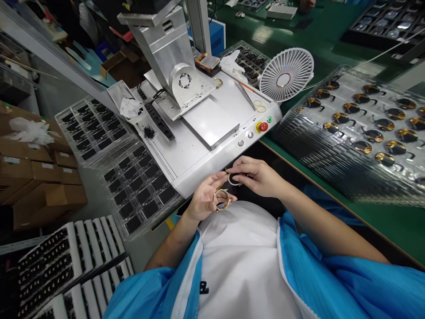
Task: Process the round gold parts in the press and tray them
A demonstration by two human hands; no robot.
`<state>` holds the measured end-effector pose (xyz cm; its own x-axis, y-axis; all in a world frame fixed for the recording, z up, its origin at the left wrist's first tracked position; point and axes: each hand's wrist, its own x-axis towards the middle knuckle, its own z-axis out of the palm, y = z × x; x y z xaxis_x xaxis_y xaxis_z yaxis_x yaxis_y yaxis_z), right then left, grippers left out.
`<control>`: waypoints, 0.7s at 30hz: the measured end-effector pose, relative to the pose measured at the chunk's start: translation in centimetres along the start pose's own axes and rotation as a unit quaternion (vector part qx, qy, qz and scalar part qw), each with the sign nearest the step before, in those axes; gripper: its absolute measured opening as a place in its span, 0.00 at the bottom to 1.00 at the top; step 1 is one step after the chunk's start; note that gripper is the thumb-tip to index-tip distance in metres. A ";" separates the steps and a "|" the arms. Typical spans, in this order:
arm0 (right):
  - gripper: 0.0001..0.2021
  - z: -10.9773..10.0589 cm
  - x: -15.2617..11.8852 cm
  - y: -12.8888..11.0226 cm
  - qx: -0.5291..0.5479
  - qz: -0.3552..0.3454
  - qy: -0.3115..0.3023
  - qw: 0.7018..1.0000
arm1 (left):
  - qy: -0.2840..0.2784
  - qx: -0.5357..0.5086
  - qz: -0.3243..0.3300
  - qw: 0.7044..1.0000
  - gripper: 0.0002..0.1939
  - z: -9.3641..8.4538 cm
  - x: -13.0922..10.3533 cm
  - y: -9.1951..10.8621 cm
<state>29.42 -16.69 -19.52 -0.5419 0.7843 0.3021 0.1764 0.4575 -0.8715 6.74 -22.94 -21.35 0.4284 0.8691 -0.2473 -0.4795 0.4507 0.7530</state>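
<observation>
My left hand (206, 199) is closed around a gold watch-case ring (222, 200), which rests against the palm with its opening facing up. Close beside it, my right hand (257, 176) pinches a round watch part (233, 178) with a pale rim and dark centre between thumb and fingers. The left fingertips reach to that round part and appear to touch its edge. Both hands are held above my lap, in front of the white machine (186, 170). Fine detail on the two parts is too small to make out.
On the machine sit a metal fixture (186, 84), tweezers (245, 95), yellow rings (260, 108) and a red stop button (263, 127). A white fan (286, 75) stands behind. Stacked trays of round parts (365, 115) lie right; trays of dark square parts (139, 186) lie left.
</observation>
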 end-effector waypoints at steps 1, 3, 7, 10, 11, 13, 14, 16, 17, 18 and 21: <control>0.08 0.0 0.0 0.0 0.013 0.001 0.001 1.000 | -0.001 -0.006 0.001 1.000 0.51 0.0 0.0 0.0; 0.06 0.2 0.0 0.0 0.025 0.007 0.013 1.000 | -0.009 -0.017 0.003 1.000 0.48 -0.1 0.0 -0.2; 0.05 0.7 -0.1 -0.2 -0.013 -0.027 0.009 1.000 | -0.030 -0.026 -0.002 0.999 0.44 -0.1 0.1 -0.7; 0.06 0.1 0.7 0.3 -0.039 -0.052 -0.003 0.998 | -0.008 -0.007 0.004 1.000 0.46 -0.3 0.3 -1.0; 0.07 -0.3 1.4 0.6 -0.045 -0.040 0.008 0.998 | 0.003 0.000 0.015 1.000 0.46 -0.4 0.4 -1.0; 0.08 -1.6 3.3 1.6 -0.046 0.024 0.062 0.997 | 0.022 0.015 0.047 0.999 0.46 -0.6 0.5 -0.9; 0.08 -2.3 4.6 2.1 -0.041 0.070 0.098 0.992 | 0.027 0.022 0.062 0.997 0.46 -0.7 0.5 -0.8; 0.09 -3.6 7.3 3.1 -0.033 0.164 0.161 0.973 | 0.031 0.034 0.082 0.996 0.48 -0.7 0.5 -0.7; 0.09 -4.1 8.6 3.5 -0.033 0.203 0.182 0.962 | 0.034 0.038 0.088 0.995 0.48 -0.7 0.4 -0.6; 0.09 -4.5 9.7 3.8 -0.039 0.236 0.193 0.951 | 0.039 0.039 0.092 0.994 0.49 -0.7 0.3 -0.6; 0.09 -5.0 11.6 3.9 -0.058 0.303 0.202 0.930 | 0.055 0.040 0.106 0.992 0.52 -0.8 -0.3 -0.5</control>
<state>27.92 -3.72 -17.50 0.0342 0.9953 -0.0901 0.4485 -0.0958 -0.8886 6.24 -23.23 -22.17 0.2364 0.9617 -0.1388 -0.4865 0.2407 0.8399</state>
